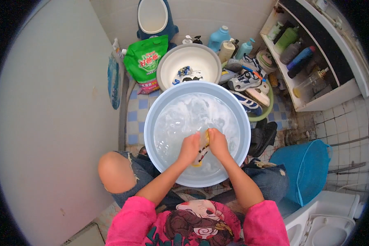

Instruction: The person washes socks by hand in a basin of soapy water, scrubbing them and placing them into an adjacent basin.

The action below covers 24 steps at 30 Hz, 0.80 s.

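A large pale-blue basin (149,131) of cloudy, sudsy water (180,112) stands between my knees. Over the water, near its front side, my left hand (189,148) and my right hand (218,143) are closed on a small white and yellow cloth (202,153) with dark marks. The cloth stretches between the two fists, and its lower end hangs below my left hand. Whether it is a sock or another small garment I cannot tell. My fingers are mostly hidden behind the backs of my hands.
A grey-rimmed basin (161,67) with patterned cloth stands behind, beside a green detergent pouch (145,59). Shoes (246,80) fill a green tub at the right. A blue bucket (301,172), a shelf of bottles (307,61) and a toilet (328,229) line the right side; a pale panel (53,123) the left.
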Motion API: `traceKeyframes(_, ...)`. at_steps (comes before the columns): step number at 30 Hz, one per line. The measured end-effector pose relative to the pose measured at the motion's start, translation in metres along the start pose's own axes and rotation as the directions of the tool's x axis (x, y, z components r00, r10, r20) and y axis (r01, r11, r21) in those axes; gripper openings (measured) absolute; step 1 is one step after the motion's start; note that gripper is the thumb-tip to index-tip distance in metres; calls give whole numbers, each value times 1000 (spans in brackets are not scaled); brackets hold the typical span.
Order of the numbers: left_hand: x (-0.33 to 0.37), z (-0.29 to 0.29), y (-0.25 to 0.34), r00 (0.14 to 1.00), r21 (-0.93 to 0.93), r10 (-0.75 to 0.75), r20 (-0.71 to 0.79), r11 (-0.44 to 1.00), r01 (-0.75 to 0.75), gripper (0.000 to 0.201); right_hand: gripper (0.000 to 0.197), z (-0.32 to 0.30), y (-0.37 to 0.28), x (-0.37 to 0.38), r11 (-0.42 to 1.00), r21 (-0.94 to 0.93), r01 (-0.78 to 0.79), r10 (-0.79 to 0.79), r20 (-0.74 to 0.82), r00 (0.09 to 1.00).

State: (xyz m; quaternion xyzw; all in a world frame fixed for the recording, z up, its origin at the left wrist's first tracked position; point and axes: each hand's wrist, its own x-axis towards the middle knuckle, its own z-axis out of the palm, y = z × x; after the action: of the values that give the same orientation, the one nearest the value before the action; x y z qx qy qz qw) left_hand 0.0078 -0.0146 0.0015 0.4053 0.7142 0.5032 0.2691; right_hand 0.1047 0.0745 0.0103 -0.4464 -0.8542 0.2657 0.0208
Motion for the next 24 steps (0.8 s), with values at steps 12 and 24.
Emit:
traceKeyframes(12, 20, -31, 1, 863, -106, -139, 486, 971, 216, 22, 24, -41, 13, 12, 121, 966, -228, 82, 220, 972)
traceKeyframes(24, 18, -10, -28, 862, -630, -415, 290, 595, 499, 26, 20, -7, -41, -18, 921, 0, 390, -380, -225, 897)
